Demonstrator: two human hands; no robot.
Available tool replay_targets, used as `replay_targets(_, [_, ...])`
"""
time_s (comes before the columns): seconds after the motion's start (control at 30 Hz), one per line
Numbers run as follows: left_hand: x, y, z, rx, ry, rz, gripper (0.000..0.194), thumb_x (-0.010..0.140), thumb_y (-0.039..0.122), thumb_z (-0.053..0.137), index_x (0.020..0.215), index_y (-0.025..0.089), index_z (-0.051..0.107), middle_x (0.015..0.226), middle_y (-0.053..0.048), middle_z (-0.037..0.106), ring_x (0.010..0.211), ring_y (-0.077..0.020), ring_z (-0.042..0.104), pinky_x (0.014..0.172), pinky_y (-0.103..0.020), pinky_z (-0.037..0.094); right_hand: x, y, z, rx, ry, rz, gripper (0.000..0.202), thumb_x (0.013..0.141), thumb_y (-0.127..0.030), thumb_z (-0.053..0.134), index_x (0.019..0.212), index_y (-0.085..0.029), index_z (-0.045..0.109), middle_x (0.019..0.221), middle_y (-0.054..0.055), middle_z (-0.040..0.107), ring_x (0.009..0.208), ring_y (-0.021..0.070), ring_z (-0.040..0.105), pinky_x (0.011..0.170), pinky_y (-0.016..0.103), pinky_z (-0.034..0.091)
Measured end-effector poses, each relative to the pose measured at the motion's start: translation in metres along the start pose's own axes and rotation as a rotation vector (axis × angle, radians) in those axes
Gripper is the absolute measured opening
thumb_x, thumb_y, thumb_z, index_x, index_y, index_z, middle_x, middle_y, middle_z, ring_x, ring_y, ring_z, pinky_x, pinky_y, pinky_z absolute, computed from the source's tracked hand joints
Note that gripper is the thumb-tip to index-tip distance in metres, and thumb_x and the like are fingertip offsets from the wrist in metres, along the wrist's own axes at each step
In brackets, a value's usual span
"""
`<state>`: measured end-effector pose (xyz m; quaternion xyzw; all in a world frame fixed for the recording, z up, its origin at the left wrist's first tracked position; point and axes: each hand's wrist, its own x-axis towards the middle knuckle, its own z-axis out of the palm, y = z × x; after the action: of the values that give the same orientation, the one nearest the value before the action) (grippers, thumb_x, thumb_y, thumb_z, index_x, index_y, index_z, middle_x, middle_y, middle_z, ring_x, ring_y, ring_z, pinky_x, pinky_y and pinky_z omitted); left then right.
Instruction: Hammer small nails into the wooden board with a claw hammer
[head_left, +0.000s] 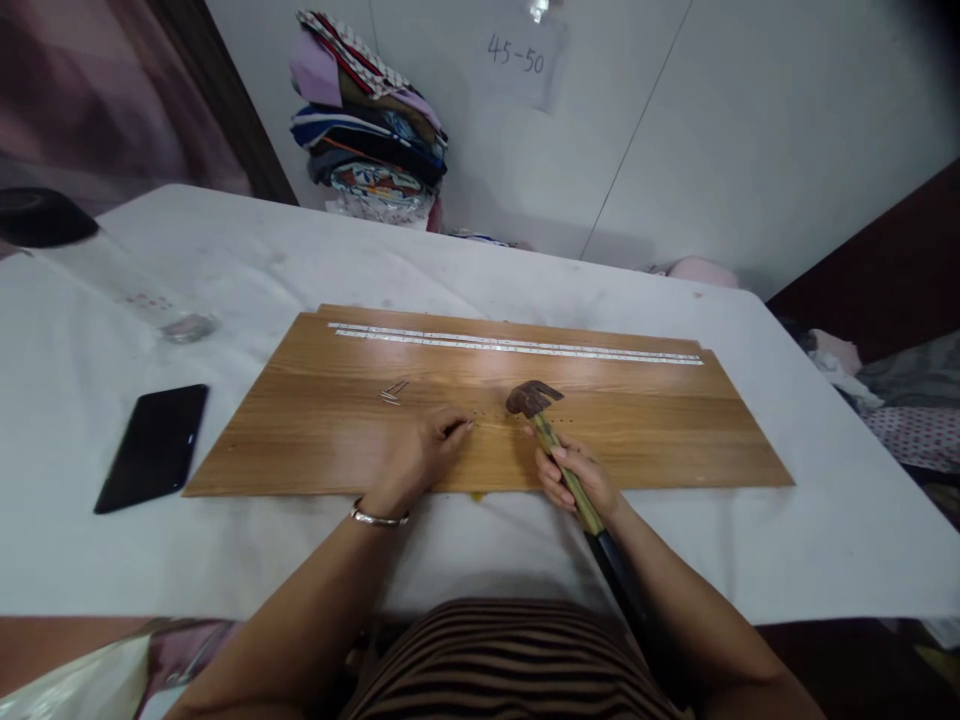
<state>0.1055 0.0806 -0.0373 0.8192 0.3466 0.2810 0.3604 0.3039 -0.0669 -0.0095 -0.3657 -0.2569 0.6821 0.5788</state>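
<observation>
A wooden board [300,440] lies flat on the table in front of me. My left hand [424,445] rests low over its middle, thumb and forefinger pinched together; whatever is between the fingertips is too small to make out. My right hand [574,475] is wrapped around the handle of a claw hammer [534,398]. The hammer's rusty head is over the board, to the right of my left fingertips. Several loose nails [391,393] lie on the board beyond my left hand. Small dark dots [561,421] form a row on the wood right of the hammer head.
Two pale marked strips [517,347] run along the board's far side. A black phone or tablet [154,448] lies left of the board on the white tablecloth [825,540]. A clear bottle with a dark cap [112,265] lies further back. Folded clothes [367,130] are stacked behind the table.
</observation>
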Motion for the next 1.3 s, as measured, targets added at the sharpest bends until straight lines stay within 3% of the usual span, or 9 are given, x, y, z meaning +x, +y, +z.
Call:
replay_targets(0.33, [0.0, -0.001, 0.0, 0.051, -0.016, 0.057, 0.015, 0.087, 0.025, 0.055, 0.087, 0.021, 0.069, 0.087, -0.002, 0.073, 0.083, -0.0158, 0.065, 0.077, -0.028, 0.05, 0.007, 0.0, 0.004, -0.022, 0.011, 0.036, 0.036, 0.082, -0.038, 0.066, 0.113, -0.022, 0.056, 0.061, -0.01, 0.047, 0.031, 0.0028, 0.029, 0.028, 0.017, 0.024])
replay_targets(0.5, [0.0, 0.001, 0.0, 0.057, -0.014, 0.036, 0.016, 0.087, 0.027, 0.054, 0.088, 0.022, 0.07, 0.088, -0.001, 0.072, 0.084, -0.0158, 0.064, 0.077, -0.028, 0.049, 0.002, -0.007, 0.008, -0.014, 0.023, -0.01, 0.033, 0.083, -0.037, 0.066, 0.111, -0.022, 0.057, 0.062, -0.01, 0.047, 0.031, 0.0029, 0.029, 0.028, 0.017, 0.023])
replay_targets(0.73, [0.0, 0.007, -0.003, 0.067, -0.039, 0.008, 0.013, 0.086, 0.025, 0.056, 0.081, 0.021, 0.067, 0.082, -0.001, 0.069, 0.08, -0.0149, 0.062, 0.073, -0.027, 0.045, 0.006, 0.003, 0.01, -0.042, 0.05, 0.038, 0.036, 0.083, -0.037, 0.065, 0.114, -0.02, 0.055, 0.061, -0.01, 0.047, 0.032, 0.0029, 0.029, 0.029, 0.017, 0.023])
replay_targets(1.3, [0.001, 0.007, -0.003, -0.004, 0.013, 0.026, 0.012, 0.083, 0.023, 0.057, 0.077, 0.022, 0.068, 0.078, 0.0, 0.066, 0.076, -0.0142, 0.061, 0.068, -0.025, 0.046, 0.003, 0.001, 0.012, -0.048, 0.038, 0.032, 0.037, 0.082, -0.038, 0.066, 0.113, -0.022, 0.055, 0.061, -0.01, 0.045, 0.032, 0.0032, 0.028, 0.029, 0.017, 0.021])
